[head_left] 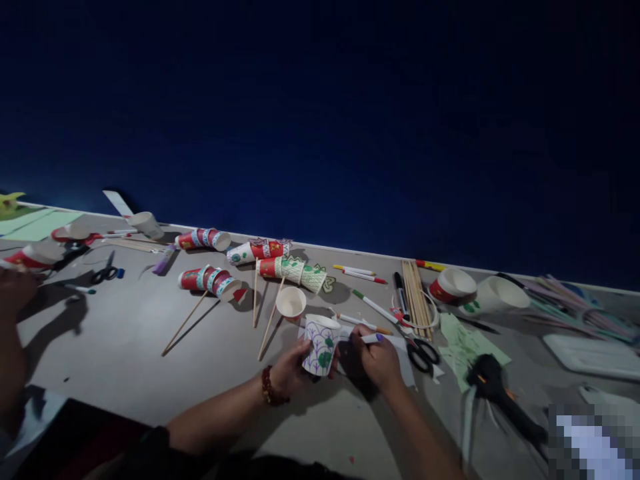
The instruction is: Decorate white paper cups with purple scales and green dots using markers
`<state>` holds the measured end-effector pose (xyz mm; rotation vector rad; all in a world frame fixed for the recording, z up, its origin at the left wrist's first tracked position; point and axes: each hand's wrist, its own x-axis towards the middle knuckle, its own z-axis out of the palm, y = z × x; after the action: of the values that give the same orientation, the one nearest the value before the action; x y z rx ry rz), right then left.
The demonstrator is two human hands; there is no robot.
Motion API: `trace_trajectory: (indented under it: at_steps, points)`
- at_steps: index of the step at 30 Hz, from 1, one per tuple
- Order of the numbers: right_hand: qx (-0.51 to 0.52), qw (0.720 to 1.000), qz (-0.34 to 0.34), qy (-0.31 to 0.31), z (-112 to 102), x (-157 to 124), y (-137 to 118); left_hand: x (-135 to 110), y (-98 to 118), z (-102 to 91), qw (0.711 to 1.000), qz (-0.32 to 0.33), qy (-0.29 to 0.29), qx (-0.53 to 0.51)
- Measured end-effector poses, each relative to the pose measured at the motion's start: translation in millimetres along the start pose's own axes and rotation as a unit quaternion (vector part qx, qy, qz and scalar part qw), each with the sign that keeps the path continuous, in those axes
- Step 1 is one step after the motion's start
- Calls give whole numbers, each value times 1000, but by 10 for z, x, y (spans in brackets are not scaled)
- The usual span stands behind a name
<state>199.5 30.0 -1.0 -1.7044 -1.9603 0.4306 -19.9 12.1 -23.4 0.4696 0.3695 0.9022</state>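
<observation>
In the head view, you sit at a smooth, pale grey table [125, 320], its far edge running along a plain, dark blue wall [320, 120]; the light is dim and shadows fall on the tabletop. Your left hand [289, 372] holds a white paper cup [319, 347] over the middle of the table, toward the near edge, fingers curled around its tapered side, which bears purple scalloped lines and green patches. Just beside it, your right hand [379, 359] has its fingers closed narrowly on a slim white marker [370, 339]. Near the far edge lie nested red-and-white cups [203, 239], and farther right a bundle of straight wooden sticks [416, 300]. Toward the right edge are crinkled green paper [457, 340] and a black glue gun [505, 393]. Another person's hand [17, 287] is at the left edge.
</observation>
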Motion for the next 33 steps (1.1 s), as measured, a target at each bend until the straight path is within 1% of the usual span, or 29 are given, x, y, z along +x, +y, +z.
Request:
trace_trajectory:
  at_steps: [2,5,10,15,20,26,29,33]
  points:
    - [30,999,-5,-15,-11,-6,4,5,-6,-22,1000,-5,7,-6]
    - [42,999,-8,-9,-8,-15,14,19,-6,-22,1000,-2,9,-14]
    - [25,999,-13,-14,31,-20,12,32,-3,0,999,-4,14,-33]
    - [4,999,-28,-28,30,-30,-11,35,-20,-54,999,-10,36,-31]
    - [-14,999,-33,-24,65,-49,-7,32,-35,-89,999,-10,22,-27]
    - [-30,999,-18,-11,134,-63,7,41,-42,-62,1000,4,13,-15]
    - [-25,999,-9,-19,137,-56,3,54,-49,-54,1000,6,2,-13]
    - [-7,1000,-3,-20,143,-35,0,59,-61,-45,1000,9,19,-9]
